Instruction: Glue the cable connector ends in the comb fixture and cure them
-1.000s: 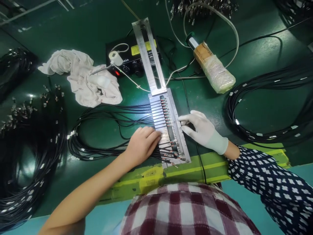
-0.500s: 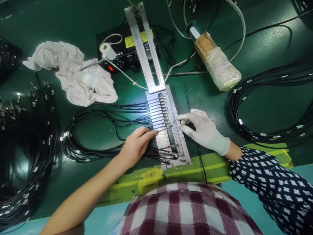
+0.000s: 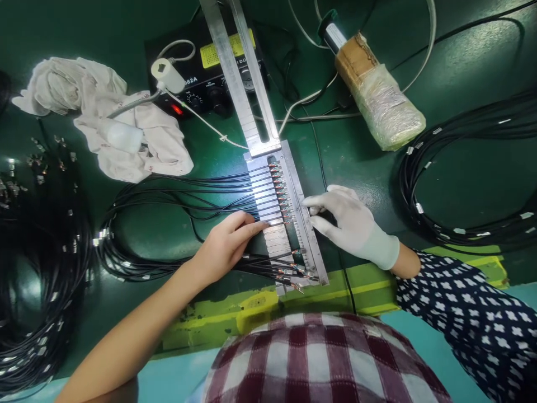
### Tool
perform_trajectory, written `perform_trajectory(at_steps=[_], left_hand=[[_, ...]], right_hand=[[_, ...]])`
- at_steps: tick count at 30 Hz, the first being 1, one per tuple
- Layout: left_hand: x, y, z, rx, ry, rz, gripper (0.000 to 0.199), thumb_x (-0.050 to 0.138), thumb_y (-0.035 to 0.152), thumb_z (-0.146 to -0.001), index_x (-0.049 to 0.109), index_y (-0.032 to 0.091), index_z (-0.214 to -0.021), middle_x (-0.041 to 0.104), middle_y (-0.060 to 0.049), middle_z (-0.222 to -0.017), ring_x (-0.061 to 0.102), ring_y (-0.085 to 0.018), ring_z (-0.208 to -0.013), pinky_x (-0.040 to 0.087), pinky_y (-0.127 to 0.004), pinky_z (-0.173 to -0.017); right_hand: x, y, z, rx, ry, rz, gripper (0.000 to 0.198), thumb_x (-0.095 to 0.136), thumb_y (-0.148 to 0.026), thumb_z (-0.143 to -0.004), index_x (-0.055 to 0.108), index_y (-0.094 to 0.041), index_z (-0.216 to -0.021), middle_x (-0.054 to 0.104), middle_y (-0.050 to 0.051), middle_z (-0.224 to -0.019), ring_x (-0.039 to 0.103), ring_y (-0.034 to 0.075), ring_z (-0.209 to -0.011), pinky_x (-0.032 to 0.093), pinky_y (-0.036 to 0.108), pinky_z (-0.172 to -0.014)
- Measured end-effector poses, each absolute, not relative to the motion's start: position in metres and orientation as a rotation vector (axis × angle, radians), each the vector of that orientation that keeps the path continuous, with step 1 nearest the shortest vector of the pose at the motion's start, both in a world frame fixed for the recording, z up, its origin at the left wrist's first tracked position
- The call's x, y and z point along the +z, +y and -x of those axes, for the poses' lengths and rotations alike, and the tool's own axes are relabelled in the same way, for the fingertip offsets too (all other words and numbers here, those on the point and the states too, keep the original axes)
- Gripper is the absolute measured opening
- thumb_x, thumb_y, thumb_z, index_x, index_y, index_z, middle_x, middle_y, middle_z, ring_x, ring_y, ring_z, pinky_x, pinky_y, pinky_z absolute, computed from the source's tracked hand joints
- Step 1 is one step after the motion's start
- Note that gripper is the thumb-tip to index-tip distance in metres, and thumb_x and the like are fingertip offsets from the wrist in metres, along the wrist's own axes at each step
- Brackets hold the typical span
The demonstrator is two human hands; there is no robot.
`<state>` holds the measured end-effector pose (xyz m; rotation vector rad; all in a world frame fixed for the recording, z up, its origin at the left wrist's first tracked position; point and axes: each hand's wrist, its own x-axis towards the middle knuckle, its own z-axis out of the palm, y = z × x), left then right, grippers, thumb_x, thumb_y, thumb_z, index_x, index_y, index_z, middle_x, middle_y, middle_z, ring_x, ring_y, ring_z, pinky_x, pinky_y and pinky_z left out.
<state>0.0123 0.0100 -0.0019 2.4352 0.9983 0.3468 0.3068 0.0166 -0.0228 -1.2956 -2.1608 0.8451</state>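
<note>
A slotted metal fixture lies on the table in front of me, with a row of black cables set side by side in its upper slots. Their metal terminals sit in the fixture's long opening. My left hand, bare, is closed in a pinch on a black cable at the fixture's left edge. Loose cable ends with terminals lie across the lower part, under and beside that hand. My right hand, in a white glove, has its thumb and forefinger against the right rail, gripping the fixture.
A raised metal frame extends away from the fixture, over a black control box. White cloth lies to the left. A wrapped cylindrical tool lies at upper right. Coiled cables are at the right, and bundles at the left.
The pinched cable now lies down in line with the row, its terminal in the opening. My left hand stays close by; my right hand keeps its place. The view has shifted slightly.
</note>
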Motion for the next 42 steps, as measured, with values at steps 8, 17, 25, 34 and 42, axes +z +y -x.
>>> perform_trajectory(at_steps=[8,17,25,34,42], left_hand=[[-0.003,0.008,-0.011,0.377,0.986,-2.467,0.039,0.046,0.005,-0.094,0.058,0.018,-0.129,0.056,-0.006,-0.099,0.055,-0.015,-0.088,0.048,-0.025,-0.076],[-0.007,0.008,-0.012,0.394,0.989,-2.469,0.039,0.044,0.01,-0.097,0.056,0.022,-0.132,0.059,-0.007,-0.102,0.057,-0.015,-0.09,0.049,-0.027,-0.078],[-0.014,-0.012,-0.011,0.311,1.155,-2.77,0.051,0.042,0.005,-0.093,0.054,0.024,-0.139,0.056,-0.007,-0.092,0.046,-0.018,-0.078,0.038,-0.031,-0.068],[0.005,-0.027,-0.013,0.185,1.107,-2.423,0.022,0.055,0.027,-0.097,0.059,0.017,-0.117,0.065,-0.008,-0.102,0.055,-0.019,-0.095,0.041,-0.034,-0.08],[0.005,-0.045,-0.001,0.478,1.018,-2.341,0.015,0.061,0.018,-0.092,0.064,0.021,-0.106,0.065,-0.005,-0.098,0.059,-0.018,-0.095,0.047,-0.034,-0.085]], right_hand=[[-0.024,0.016,-0.308,0.846,-2.162,1.285,0.021,0.057,-0.024,-0.094,0.063,-0.024,-0.113,0.067,-0.001,-0.087,0.057,0.022,-0.091,0.035,0.042,-0.105],[-0.023,0.017,-0.307,0.852,-2.168,1.29,0.022,0.053,-0.026,-0.094,0.063,-0.025,-0.114,0.069,0.0,-0.088,0.059,0.023,-0.09,0.037,0.046,-0.104],[-0.026,0.019,-0.306,0.838,-2.173,1.277,0.021,0.055,-0.026,-0.094,0.063,-0.025,-0.113,0.068,-0.001,-0.087,0.058,0.023,-0.093,0.034,0.044,-0.105],[-0.025,0.008,-0.323,0.835,-2.268,1.175,0.024,0.054,-0.025,-0.094,0.062,-0.025,-0.116,0.068,0.003,-0.095,0.058,0.025,-0.094,0.04,0.044,-0.097],[-0.027,0.005,-0.326,0.835,-2.259,1.176,0.023,0.053,-0.025,-0.094,0.063,-0.024,-0.115,0.069,0.003,-0.094,0.06,0.025,-0.091,0.042,0.043,-0.091]])
